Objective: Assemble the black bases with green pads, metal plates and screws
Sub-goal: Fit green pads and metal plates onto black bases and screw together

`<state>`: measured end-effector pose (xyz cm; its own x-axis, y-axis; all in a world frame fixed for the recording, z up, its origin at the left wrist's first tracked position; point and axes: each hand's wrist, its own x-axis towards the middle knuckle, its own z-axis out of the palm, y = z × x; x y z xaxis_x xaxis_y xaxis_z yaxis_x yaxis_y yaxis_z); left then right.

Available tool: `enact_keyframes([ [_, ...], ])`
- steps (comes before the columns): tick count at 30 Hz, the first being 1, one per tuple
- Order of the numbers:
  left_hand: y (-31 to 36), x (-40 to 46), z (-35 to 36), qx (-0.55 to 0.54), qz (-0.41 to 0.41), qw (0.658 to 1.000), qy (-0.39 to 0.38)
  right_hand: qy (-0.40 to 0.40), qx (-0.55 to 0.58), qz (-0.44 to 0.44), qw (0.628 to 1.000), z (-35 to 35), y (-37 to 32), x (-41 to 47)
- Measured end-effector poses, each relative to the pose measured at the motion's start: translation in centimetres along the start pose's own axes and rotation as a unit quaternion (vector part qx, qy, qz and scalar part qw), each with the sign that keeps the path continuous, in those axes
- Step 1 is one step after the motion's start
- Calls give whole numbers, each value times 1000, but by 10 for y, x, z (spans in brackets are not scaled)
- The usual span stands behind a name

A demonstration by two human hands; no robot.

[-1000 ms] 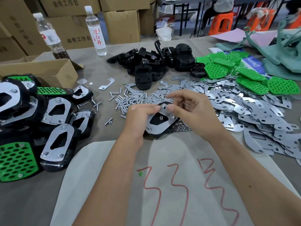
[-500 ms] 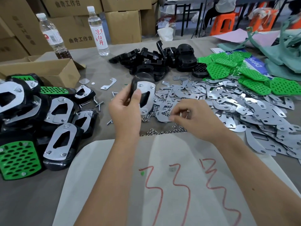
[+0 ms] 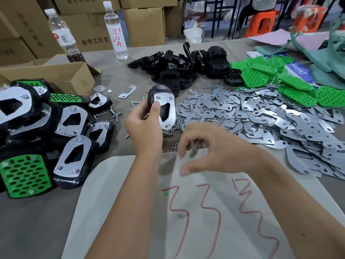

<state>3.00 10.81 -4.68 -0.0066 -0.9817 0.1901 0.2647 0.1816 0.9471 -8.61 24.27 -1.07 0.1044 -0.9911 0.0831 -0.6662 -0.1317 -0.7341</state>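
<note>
My left hand (image 3: 144, 126) grips a black base with a metal plate (image 3: 164, 107) screwed on it, held upright above the table, thumb on the plate. My right hand (image 3: 211, 148) hovers blurred above the small nuts (image 3: 172, 148), fingers loosely curved, nothing seen in it. Loose screws (image 3: 115, 114) lie left of the held base. Bare black bases (image 3: 179, 68) are heaped at the back. Green pads (image 3: 291, 83) lie at the right over a wide spread of metal plates (image 3: 270, 118).
Finished assemblies (image 3: 46, 131) are piled at the left by an open cardboard box (image 3: 54, 75). Two water bottles (image 3: 115, 28) stand at the back before stacked cartons. A white sheet with red marks (image 3: 186, 212) covers the near table. Orange stools stand far back.
My left hand lifted the plated base off the table and turned it upright. My right hand let go of it, dropped to the nuts, then rose toward me.
</note>
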Motion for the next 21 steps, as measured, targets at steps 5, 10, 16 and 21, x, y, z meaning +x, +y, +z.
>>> enact_keyframes([
  [5,-2,6,-4,-14,-10,1000,22,-217,44,-11,975,23,-24,-3],
  [10,-1,8,-8,-22,-16,999,40,-195,-81,-51,976,39,-31,1],
  [16,4,10,-12,-31,-28,998,56,-183,-69,-69,978,47,-34,0],
  [21,16,23,-26,-45,-42,995,82,-121,-105,-94,983,71,-38,12],
])
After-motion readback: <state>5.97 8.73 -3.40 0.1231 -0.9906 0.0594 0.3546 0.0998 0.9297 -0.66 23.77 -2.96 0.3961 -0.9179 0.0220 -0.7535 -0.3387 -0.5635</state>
